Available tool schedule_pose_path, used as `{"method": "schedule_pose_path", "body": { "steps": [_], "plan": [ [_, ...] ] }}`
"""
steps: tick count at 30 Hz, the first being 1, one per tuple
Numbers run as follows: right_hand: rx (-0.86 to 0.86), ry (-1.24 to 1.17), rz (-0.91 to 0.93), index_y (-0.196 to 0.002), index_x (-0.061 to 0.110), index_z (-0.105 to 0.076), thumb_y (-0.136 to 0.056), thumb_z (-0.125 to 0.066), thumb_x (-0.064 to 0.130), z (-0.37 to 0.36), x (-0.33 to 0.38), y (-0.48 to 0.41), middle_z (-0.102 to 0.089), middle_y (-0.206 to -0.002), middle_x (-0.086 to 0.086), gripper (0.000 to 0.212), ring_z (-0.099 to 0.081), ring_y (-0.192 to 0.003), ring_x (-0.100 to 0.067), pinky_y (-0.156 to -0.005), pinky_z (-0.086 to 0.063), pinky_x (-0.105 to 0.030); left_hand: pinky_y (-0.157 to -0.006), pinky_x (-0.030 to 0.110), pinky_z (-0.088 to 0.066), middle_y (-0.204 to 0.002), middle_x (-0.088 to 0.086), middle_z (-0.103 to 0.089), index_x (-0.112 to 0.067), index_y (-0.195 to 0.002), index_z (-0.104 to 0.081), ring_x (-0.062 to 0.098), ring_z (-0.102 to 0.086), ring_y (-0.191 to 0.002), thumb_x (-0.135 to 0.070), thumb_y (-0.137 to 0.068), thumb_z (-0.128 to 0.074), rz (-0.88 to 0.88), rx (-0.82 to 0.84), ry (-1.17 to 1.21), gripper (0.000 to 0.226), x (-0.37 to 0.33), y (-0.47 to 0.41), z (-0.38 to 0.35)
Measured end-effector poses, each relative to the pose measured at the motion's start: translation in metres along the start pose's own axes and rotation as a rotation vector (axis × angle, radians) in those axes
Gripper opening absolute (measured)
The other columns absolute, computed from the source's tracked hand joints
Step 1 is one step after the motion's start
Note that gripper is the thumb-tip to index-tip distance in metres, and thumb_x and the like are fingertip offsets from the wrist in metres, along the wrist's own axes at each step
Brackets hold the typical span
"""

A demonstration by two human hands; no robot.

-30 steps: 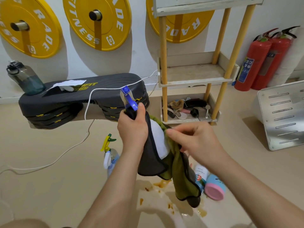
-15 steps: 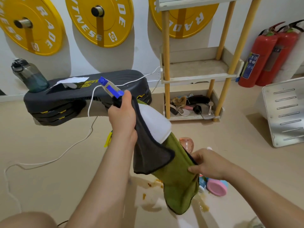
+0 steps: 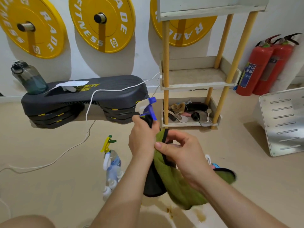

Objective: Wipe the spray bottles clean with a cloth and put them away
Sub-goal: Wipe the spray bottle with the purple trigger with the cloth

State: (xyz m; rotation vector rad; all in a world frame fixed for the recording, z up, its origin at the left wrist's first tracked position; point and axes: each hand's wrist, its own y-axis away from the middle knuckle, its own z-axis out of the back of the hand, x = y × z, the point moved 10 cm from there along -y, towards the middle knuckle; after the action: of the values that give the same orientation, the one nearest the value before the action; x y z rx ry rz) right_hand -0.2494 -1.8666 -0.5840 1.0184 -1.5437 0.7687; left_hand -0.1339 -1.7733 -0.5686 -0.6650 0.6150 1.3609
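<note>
Head view, and we're looking down at a beige floor (image 3: 49, 178) running to a white wall hung with three yellow weight plates (image 3: 102, 23); white letters on the middle one read "FITNESS" and "ADE". Below them sits a black step platform (image 3: 115, 96) on stacked risers, yellow "FIT" printed on top, a torn white sheet of paper (image 3: 70, 83) lying on it and a smoky water bottle (image 3: 29, 78) standing at its left end. A white cable (image 3: 74, 150) trails off the platform across the floor. To the right is a pale shelf (image 3: 195, 78) on yellow posts, with odds and ends heaped on its bottom tier. Two red fire extinguishers (image 3: 256, 66) stand in the corner, their labels too blurred to read, and a slotted metal panel (image 3: 286, 122) leans at the far right. Centre frame, the left hand (image 3: 142, 139) is wrapped round the neck of the spray bottle (image 3: 148, 107), blue trigger head up, body buried in the green cloth (image 3: 177, 183). The right hand (image 3: 179, 150) pinches the cloth's dark-trimmed edge between thumb and curled fingers. A second sprayer (image 3: 111, 158), with a yellow and green trigger, stands on the floor just left of the arms, and brown stains (image 3: 171, 211) spot the floor beneath.
</note>
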Motion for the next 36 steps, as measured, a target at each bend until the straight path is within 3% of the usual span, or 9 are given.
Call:
{"method": "schedule_pose_path", "body": {
  "steps": [5,11,16,18,20,23,26,29,36],
  "plan": [
    [-0.236,0.074,0.112,-0.094,0.012,-0.077,-0.083,-0.079,0.015,0.025,-0.003,-0.006,-0.072,-0.090,-0.018,0.012,-0.067,-0.085,-0.034,-0.083,-0.054,-0.059,-0.068,0.035,-0.033,-0.089,0.000,-0.049,-0.016,-0.103,-0.033,0.032,-0.051,-0.082,-0.031,-0.097,-0.054,-0.136,-0.006,-0.062,0.026,-0.014,0.017,-0.005],
    [-0.248,0.114,0.053,-0.110,0.030,-0.071,-0.101,-0.054,0.038,0.035,-0.014,-0.016,-0.075,-0.100,0.006,0.022,-0.068,-0.096,-0.009,-0.093,-0.054,-0.040,-0.067,0.029,-0.036,-0.086,-0.009,-0.060,-0.019,-0.108,-0.052,0.018,-0.058,-0.083,-0.047,-0.095,-0.056,-0.275,0.013,0.258,0.031,-0.036,0.038,-0.003],
    [-0.074,-0.033,-0.412,-0.122,0.027,-0.067,-0.065,-0.061,0.082,0.025,-0.059,-0.007,-0.075,-0.108,-0.007,0.080,-0.071,-0.103,-0.025,-0.102,-0.051,-0.047,-0.061,0.017,-0.041,-0.070,-0.010,-0.060,-0.025,-0.081,-0.057,-0.001,-0.057,-0.067,-0.046,-0.094,-0.055,-0.345,-0.026,0.444,0.024,-0.051,0.030,0.016],
    [-0.055,-0.193,-0.543,-0.125,0.018,-0.066,-0.061,-0.068,0.077,0.021,-0.072,0.000,-0.074,-0.110,-0.014,0.087,-0.072,-0.102,-0.032,-0.100,-0.052,-0.048,-0.061,0.020,-0.039,-0.061,-0.011,-0.051,-0.027,-0.071,-0.051,-0.001,-0.052,-0.059,-0.048,-0.095,-0.052,-0.282,-0.007,0.524,0.032,-0.046,0.018,0.018],
    [-0.030,-0.269,-0.477,-0.116,0.018,-0.070,-0.083,-0.057,0.064,0.018,-0.062,-0.003,-0.076,-0.104,-0.013,0.058,-0.074,-0.095,-0.030,-0.093,-0.056,-0.044,-0.067,0.029,-0.042,-0.061,-0.011,-0.051,-0.021,-0.072,-0.054,0.002,-0.050,-0.061,-0.052,-0.094,-0.049,-0.236,0.051,0.603,0.038,-0.039,0.009,0.012],
    [-0.158,-0.263,-0.396,-0.111,0.020,-0.072,-0.092,-0.048,0.062,0.027,-0.057,-0.007,-0.078,-0.096,-0.010,0.052,-0.075,-0.089,-0.026,-0.087,-0.058,-0.044,-0.084,0.033,-0.051,-0.083,-0.009,-0.068,-0.021,-0.090,-0.065,0.011,-0.065,-0.087,-0.047,-0.096,-0.053,-0.098,0.175,0.709,0.028,-0.023,0.008,-0.013],
    [-0.328,-0.298,-0.379,-0.105,0.014,-0.073,-0.088,-0.052,0.067,0.038,-0.051,-0.005,-0.077,-0.093,-0.014,0.060,-0.075,-0.087,-0.032,-0.088,-0.058,-0.049,-0.082,0.018,-0.051,-0.097,-0.011,-0.071,-0.021,-0.106,-0.065,0.007,-0.068,-0.095,-0.039,-0.090,-0.068,-0.048,0.249,0.678,0.025,-0.012,0.034,-0.038],
    [-0.438,-0.261,-0.370,-0.095,0.015,-0.071,-0.093,-0.051,0.062,0.056,-0.041,-0.006,-0.076,-0.087,-0.013,0.051,-0.073,-0.082,-0.031,-0.080,-0.059,-0.045,-0.078,0.003,-0.046,-0.105,-0.023,-0.067,-0.027,-0.132,-0.050,-0.014,-0.062,-0.096,-0.032,-0.083,-0.076,-0.121,0.352,0.727,0.056,-0.016,0.057,-0.052],
    [0.019,0.493,-0.305,-0.116,0.020,-0.058,-0.101,-0.023,0.061,0.044,-0.003,-0.021,-0.064,-0.115,0.002,0.056,-0.061,-0.106,-0.018,-0.098,-0.046,-0.034,-0.076,0.031,-0.058,-0.108,-0.001,-0.074,-0.024,-0.117,-0.062,0.019,-0.071,-0.100,-0.028,-0.061,-0.081,-0.022,0.428,0.927,0.059,-0.014,0.036,-0.034]
  ]
}}
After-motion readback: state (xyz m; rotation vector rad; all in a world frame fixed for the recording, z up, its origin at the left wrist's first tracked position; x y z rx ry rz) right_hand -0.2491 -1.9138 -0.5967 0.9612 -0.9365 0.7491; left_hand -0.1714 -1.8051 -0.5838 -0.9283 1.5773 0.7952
